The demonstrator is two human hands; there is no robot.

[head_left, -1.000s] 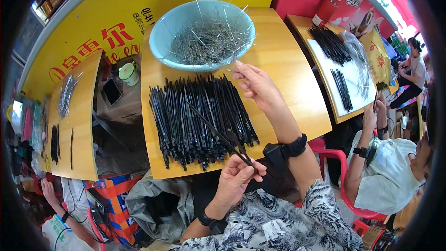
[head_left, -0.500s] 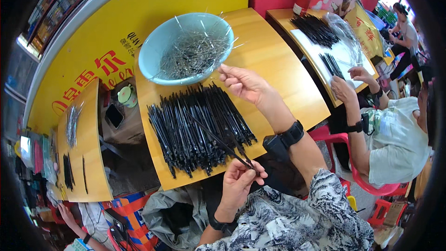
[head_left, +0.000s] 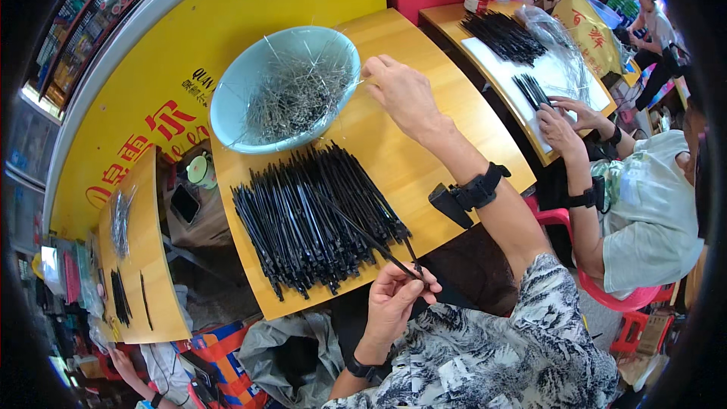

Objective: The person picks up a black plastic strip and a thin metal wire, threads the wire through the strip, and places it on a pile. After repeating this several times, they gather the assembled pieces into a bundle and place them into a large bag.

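My left hand (head_left: 395, 299), at the front edge of the yellow wooden table, pinches thin black strips (head_left: 382, 252) that look like cable ties. One of them slants up and left across a large pile of the same black strips (head_left: 310, 220). My right hand (head_left: 405, 98) is raised over the table just right of a light blue basin (head_left: 227, 102). Its fingers are closed, and anything between them is too small to make out. Inside the basin lies a tangle of thin silvery wire-like pieces (head_left: 291, 102), several poking over the rim.
At right, a co-worker's hands (head_left: 560, 125) handle black strips by a white board (head_left: 492, 60) on another table. A low wooden table (head_left: 163, 273) at left carries black strips and a silvery bundle. A phone (head_left: 184, 204) and a green pot (head_left: 201, 170) sit between the tables.
My right hand has moved slightly up and right, turning its back more to view. My left hand stays pinched on the strips. The whole view has shifted a little.
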